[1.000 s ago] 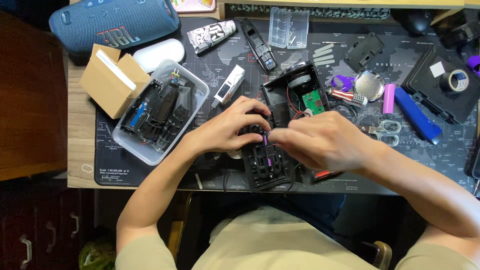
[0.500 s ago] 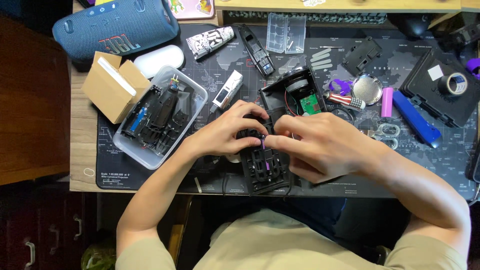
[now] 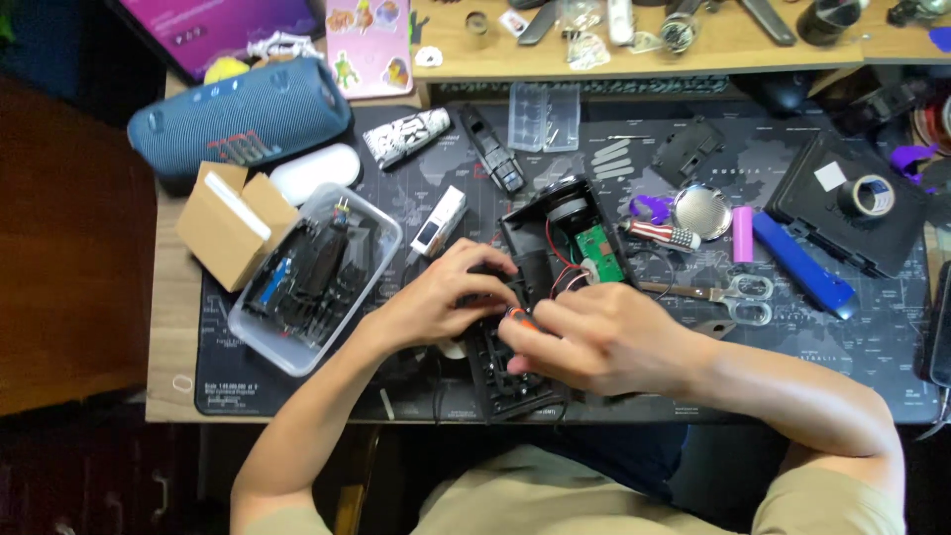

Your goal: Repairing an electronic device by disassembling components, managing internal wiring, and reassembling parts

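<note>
Left hand (image 3: 446, 302) clamps the black casing (image 3: 515, 372) steady against the surface (image 3: 178, 317); right hand (image 3: 594, 337) fingers pinch an orange-handled tool (image 3: 517, 317) over it.

On our desk (image 3: 173, 327) we see a blue cylindrical speaker (image 3: 241, 116), an open cardboard box (image 3: 230, 222), a clear tub of parts (image 3: 315, 275), scissors (image 3: 721, 291), a pink battery (image 3: 743, 220) and a tape roll (image 3: 870, 196).

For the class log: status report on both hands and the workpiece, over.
Left hand steadies the black device. Right hand in a closed grip on an orange-handled tool. Opened shell with green circuit board right behind.
</note>
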